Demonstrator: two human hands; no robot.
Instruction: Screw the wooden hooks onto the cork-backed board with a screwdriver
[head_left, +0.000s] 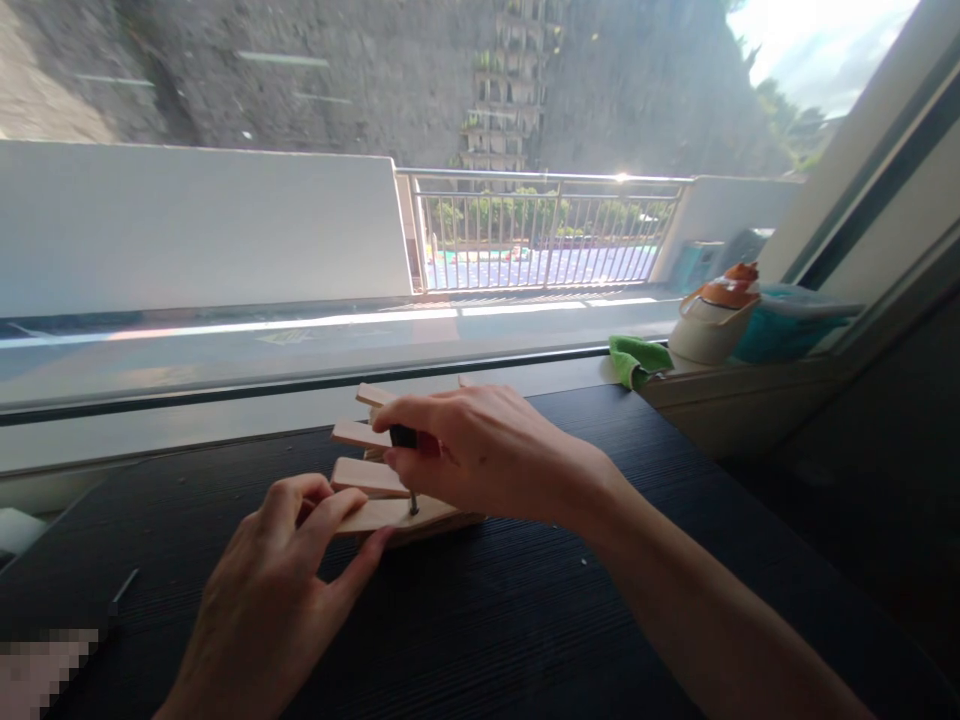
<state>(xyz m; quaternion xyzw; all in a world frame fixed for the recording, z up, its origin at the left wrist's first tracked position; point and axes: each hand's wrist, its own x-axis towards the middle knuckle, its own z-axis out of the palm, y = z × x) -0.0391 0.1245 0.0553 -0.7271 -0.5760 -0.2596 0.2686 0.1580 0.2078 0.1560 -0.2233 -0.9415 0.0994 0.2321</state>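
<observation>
On the dark table stands a small wooden assembly with several pale slats [367,474] jutting out to the left. My left hand [281,560] pinches the left end of the nearest wooden slat [379,516] between thumb and fingers. My right hand [487,450] is closed around the black handle of a screwdriver [403,436], which it holds nearly upright. The screwdriver's metal shaft points down at the nearest slat, just right of my left fingertips. Behind my right hand, much of the assembly is hidden, and any screw head under the tip is too small to make out.
The black wood-grain table [525,620] meets a window sill at its far edge. A green cloth [639,362], a white container [709,325] and a teal bag or bin [795,322] sit at the right. A thin metal rod [126,586] lies at the left, beside a blurred patch.
</observation>
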